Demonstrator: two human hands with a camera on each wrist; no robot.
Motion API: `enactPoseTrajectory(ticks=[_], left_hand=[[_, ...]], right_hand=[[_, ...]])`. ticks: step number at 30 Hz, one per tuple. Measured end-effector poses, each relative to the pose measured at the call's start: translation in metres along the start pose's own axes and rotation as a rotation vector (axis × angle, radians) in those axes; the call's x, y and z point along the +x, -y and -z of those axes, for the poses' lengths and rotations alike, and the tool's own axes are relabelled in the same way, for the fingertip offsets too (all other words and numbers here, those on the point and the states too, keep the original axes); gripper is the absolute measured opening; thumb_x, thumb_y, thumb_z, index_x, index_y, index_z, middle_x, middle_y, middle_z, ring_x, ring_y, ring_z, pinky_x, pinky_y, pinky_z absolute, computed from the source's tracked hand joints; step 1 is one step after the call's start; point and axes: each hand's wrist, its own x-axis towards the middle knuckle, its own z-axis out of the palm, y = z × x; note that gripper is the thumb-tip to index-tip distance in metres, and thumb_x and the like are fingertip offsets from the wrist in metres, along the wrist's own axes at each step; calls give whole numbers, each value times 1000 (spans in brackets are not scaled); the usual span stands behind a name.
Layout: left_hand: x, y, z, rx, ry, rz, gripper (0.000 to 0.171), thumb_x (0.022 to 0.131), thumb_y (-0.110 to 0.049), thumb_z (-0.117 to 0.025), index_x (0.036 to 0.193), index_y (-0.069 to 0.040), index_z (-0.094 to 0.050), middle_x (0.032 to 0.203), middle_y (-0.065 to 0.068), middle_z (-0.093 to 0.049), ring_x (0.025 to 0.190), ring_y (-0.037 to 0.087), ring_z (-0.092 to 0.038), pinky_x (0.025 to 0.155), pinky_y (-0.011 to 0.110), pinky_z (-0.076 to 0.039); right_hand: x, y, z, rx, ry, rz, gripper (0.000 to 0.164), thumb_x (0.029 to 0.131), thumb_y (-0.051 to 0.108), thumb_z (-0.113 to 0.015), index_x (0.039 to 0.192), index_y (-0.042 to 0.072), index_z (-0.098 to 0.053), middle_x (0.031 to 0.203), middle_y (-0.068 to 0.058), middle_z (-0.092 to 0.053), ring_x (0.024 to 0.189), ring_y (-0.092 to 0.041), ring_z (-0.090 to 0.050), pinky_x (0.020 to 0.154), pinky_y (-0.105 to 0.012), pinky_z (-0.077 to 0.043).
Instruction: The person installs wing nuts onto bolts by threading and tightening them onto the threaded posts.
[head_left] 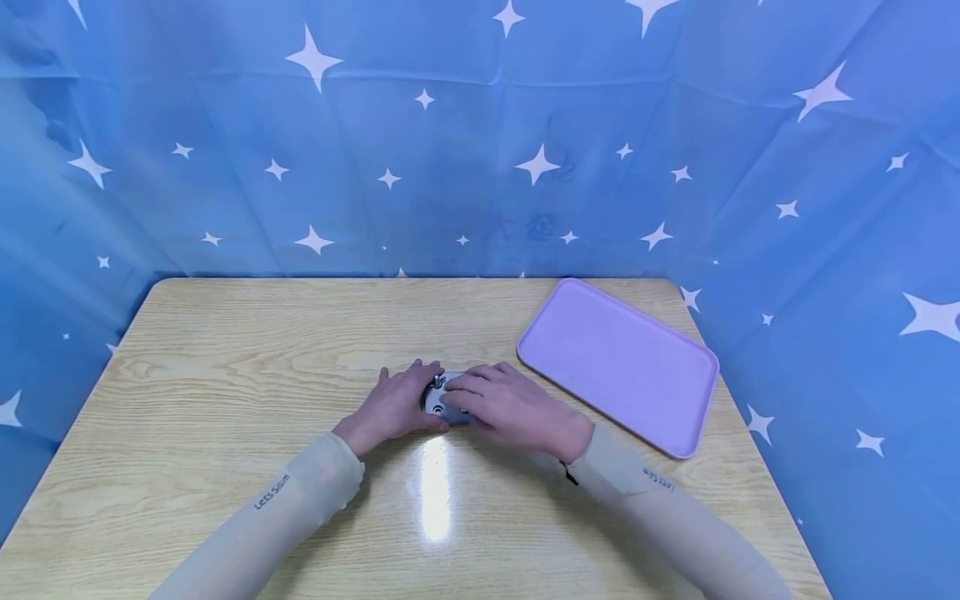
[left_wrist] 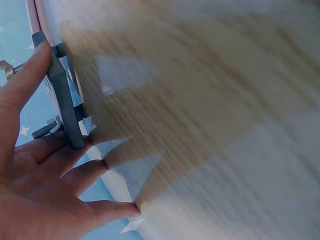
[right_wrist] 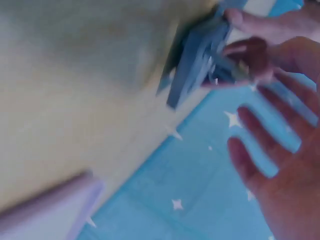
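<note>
From afar, I judged that the left hand (head_left: 397,406), gripping the metal plate (head_left: 452,413) by its edges near mid-bench (head_left: 262,358), left of the purple tray (head_left: 622,367), should brace it firmly beneath the right hand (head_left: 517,410), whose grasp I couldn't tell.

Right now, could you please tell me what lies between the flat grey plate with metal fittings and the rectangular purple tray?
In the head view, the right hand and bare wood-grain tabletop lie between the plate and tray.

Left grip (head_left: 397,407) holds 1 metal plate (head_left: 448,413); right grip (head_left: 513,408) partly covers it.
</note>
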Motion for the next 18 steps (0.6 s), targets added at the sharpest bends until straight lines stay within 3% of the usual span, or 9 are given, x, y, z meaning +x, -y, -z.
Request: enactPoseTrajectory(ticks=[3,7,12,18], left_hand=[[0,0,0,-2,1,4,90,79,-37,-91,151,-4,-50,153,21,-50,146,43,-39,112,79,-20],[1,0,1,-11,6,16,90,78,-39,-91,151,-4,-50,155,20,-49,147,42,-38,113,79,-18],[1,-1,1,-17,11,26,91,78,-39,-92,152,-5,-49,156,20,-48,148,41,-37,114,78,-17],[2,0,0,-5,7,27,92,78,-39,-92,152,-5,-49,155,21,-48,148,41,-38,114,77,-18]], right_hand=[[-1,-7,8,-51,78,93,45,94,13,-77,136,24,-64,144,6,-59,134,-20,-53,100,-43,-49],[-1,-12,11,-125,114,137,44,96,9,-72,137,24,-65,144,9,-60,135,-19,-52,96,-42,-49],[0,-14,8,-180,88,147,36,94,8,-73,127,22,-71,136,7,-65,130,-19,-56,94,-40,-50],[4,-11,0,-203,-6,83,16,91,14,-78,103,22,-74,109,6,-71,103,-17,-63,81,-36,-50]])
